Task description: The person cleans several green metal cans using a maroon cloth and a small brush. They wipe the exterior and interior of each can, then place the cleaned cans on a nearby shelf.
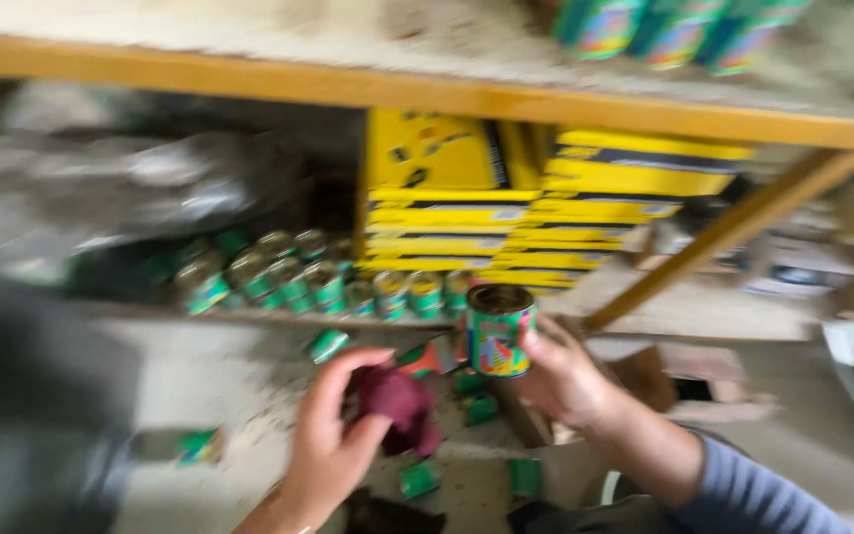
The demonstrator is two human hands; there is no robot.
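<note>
Your right hand [567, 381] grips a green tin can [499, 331] upright, its open-looking top facing up, just in front of the shelf [427, 91] edge. Your left hand [333, 440], left of the can, clutches a dark red cloth [399, 403]. Behind the can, a row of similar cans [298, 282] stands on the lower shelf, and stacked yellow boxes [536, 213] sit above and behind it. More cans [417, 480] lie scattered on the floor below the can. Everything is motion-blurred.

Soft daylight, heavy motion blur throughout, edges smeared
</note>
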